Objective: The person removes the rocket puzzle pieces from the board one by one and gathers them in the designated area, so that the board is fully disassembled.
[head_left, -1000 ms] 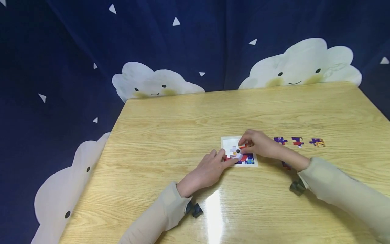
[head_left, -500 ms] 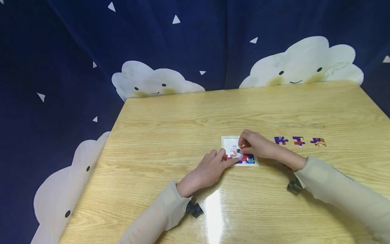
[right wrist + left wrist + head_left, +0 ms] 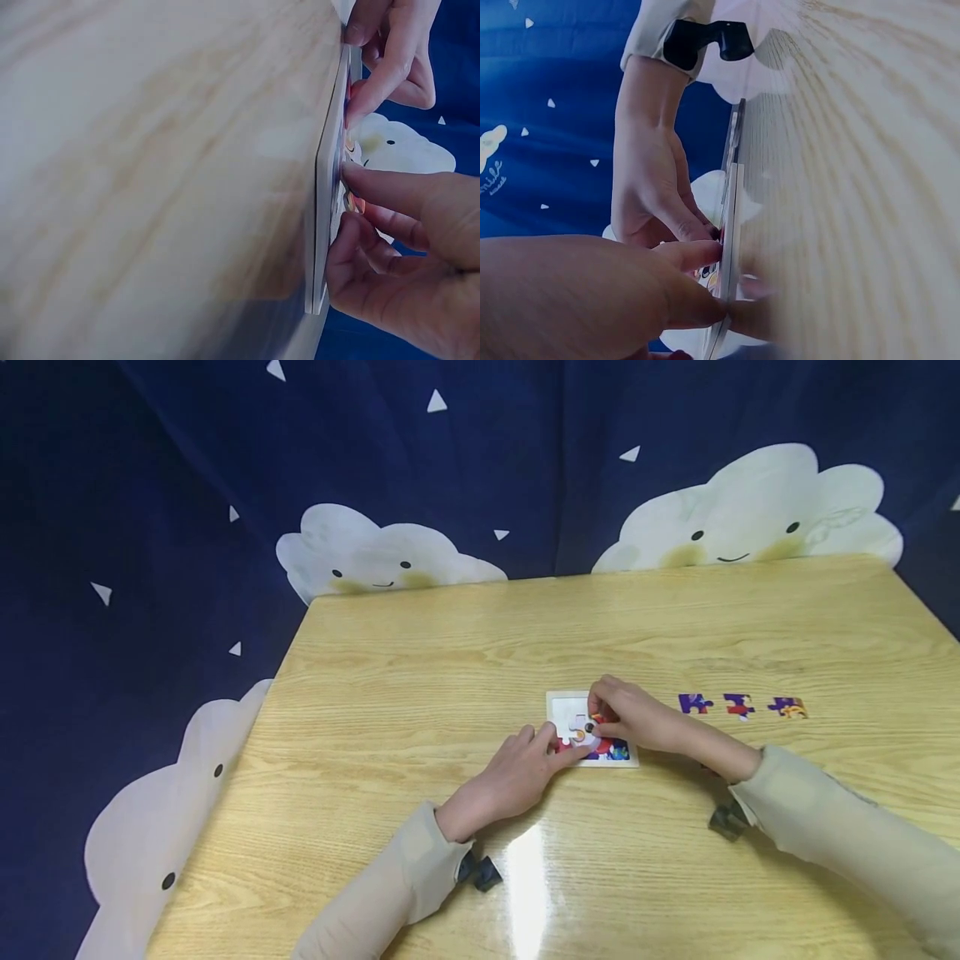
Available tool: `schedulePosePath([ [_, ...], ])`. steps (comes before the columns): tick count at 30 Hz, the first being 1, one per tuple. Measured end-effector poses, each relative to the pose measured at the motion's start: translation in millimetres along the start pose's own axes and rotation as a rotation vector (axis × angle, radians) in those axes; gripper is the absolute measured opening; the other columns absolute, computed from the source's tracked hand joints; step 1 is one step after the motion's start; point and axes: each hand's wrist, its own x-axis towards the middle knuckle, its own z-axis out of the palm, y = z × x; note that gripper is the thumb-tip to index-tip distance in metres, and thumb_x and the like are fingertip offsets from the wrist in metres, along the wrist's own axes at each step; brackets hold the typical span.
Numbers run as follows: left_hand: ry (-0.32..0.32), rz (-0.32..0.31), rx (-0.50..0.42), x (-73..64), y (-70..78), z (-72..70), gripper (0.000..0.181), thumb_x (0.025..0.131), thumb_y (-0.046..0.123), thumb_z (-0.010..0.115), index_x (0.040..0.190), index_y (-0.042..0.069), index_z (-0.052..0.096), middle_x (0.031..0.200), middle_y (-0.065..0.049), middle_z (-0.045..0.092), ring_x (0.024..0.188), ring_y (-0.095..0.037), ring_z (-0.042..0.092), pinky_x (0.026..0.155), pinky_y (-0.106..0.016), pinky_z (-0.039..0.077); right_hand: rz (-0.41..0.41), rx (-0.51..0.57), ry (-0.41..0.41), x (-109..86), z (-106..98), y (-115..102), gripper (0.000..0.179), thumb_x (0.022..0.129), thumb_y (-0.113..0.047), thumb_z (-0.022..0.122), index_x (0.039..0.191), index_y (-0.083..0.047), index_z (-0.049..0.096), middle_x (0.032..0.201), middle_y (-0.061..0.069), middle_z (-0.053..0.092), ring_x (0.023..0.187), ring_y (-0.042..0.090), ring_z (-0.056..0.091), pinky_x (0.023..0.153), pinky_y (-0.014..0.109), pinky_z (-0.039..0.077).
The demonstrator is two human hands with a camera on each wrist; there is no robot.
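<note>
A small white-rimmed puzzle tray lies on the table, its lower part filled with colourful pieces and its upper left showing bare white. My left hand rests at its left side, fingers extended, with the thumb over the lower pieces and a fingertip near the left rim. From the right, my right hand pinches a puzzle piece with orange and red on it between thumb and fingers, right at the tray's surface. Much of that piece is hidden by the fingers. In the left wrist view both hands meet over the tray.
To the right of the tray lie a purple puzzle piece, a purple and red piece and a purple and yellow piece in a row. Another piece is mostly hidden under the right forearm. A dark blue curtain with clouds hangs behind the table.
My right hand shifts slightly over the tray, still pinching the piece. My left hand stays in place. The whole view drifts a little.
</note>
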Motion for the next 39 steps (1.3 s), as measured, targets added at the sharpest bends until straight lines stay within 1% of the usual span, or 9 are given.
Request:
schedulePosePath([
  [5, 0.005, 0.002, 0.01, -0.7, -0.3, -0.4, 0.057, 0.103, 0.015, 0.043, 0.151, 0.041, 0.031, 0.103, 0.001, 0.038, 0.079, -0.015, 0.033, 0.061, -0.021, 0.026, -0.017, 0.006, 0.01, -1.0, -0.4, -0.8, 0.019, 0.083, -0.001, 0.073, 0.089, -0.006, 0.056, 0.08, 0.002, 0.053, 0.073, 0.013, 0.046, 0.065, 0.022, 0.039],
  [12, 0.014, 0.006, 0.009, -1.1, -0.5, -0.8, 0.059, 0.101, 0.013, 0.046, 0.151, 0.041, 0.033, 0.105, 0.0, 0.04, 0.079, -0.015, 0.033, 0.062, -0.021, 0.026, -0.01, 0.103, 0.017, -6.7, -3.3, 1.9, 0.014, 0.086, 0.0, 0.069, 0.089, -0.009, 0.059, 0.079, -0.002, 0.055, 0.074, 0.011, 0.049, 0.067, 0.022, 0.042],
  [17, 0.013, 0.004, 0.0, -0.9, -0.5, -0.6, 0.059, 0.101, 0.012, 0.046, 0.15, 0.04, 0.034, 0.104, 0.001, 0.039, 0.079, -0.015, 0.033, 0.062, -0.021, 0.025, -0.005, 0.123, 0.022, -7.8, -3.4, 3.1, 0.012, 0.088, -0.002, 0.069, 0.088, -0.011, 0.06, 0.08, -0.003, 0.056, 0.075, 0.01, 0.051, 0.069, 0.022, 0.044],
  [24, 0.012, 0.004, 0.0, -1.1, 0.3, -2.0, 0.057, 0.101, 0.013, 0.046, 0.15, 0.04, 0.035, 0.104, 0.0, 0.04, 0.079, -0.015, 0.033, 0.062, -0.02, 0.025, 0.008, 0.139, 0.029, -6.9, -3.4, 3.9, 0.01, 0.089, -0.003, 0.068, 0.09, -0.011, 0.061, 0.079, -0.003, 0.058, 0.074, 0.011, 0.051, 0.068, 0.022, 0.043],
  [28, 0.008, 0.0, -0.013, -1.0, 0.5, -1.7, 0.057, 0.101, 0.013, 0.046, 0.15, 0.04, 0.035, 0.104, 0.001, 0.039, 0.079, -0.015, 0.033, 0.062, -0.021, 0.025, 0.03, 0.147, 0.012, -5.5, -3.8, 6.3, 0.007, 0.09, -0.004, 0.067, 0.092, -0.009, 0.062, 0.082, 0.0, 0.062, 0.076, 0.012, 0.053, 0.068, 0.021, 0.043],
  [32, 0.01, 0.002, -0.005, -0.8, 0.2, -1.9, 0.057, 0.102, 0.013, 0.046, 0.15, 0.04, 0.035, 0.104, 0.001, 0.039, 0.079, -0.015, 0.033, 0.062, -0.021, 0.025, 0.057, 0.158, -0.001, -3.1, -3.9, 7.0, 0.007, 0.09, -0.002, 0.067, 0.092, -0.007, 0.062, 0.084, 0.003, 0.065, 0.078, 0.014, 0.055, 0.069, 0.022, 0.044],
  [39, 0.007, 0.005, -0.014, -0.2, -0.3, -1.6, 0.057, 0.102, 0.014, 0.046, 0.15, 0.04, 0.034, 0.102, 0.001, 0.038, 0.079, -0.015, 0.033, 0.062, -0.021, 0.025, 0.07, 0.187, -0.007, -2.6, -4.2, 8.7, 0.007, 0.089, -0.002, 0.067, 0.091, -0.007, 0.062, 0.083, 0.003, 0.064, 0.076, 0.013, 0.053, 0.068, 0.021, 0.043],
])
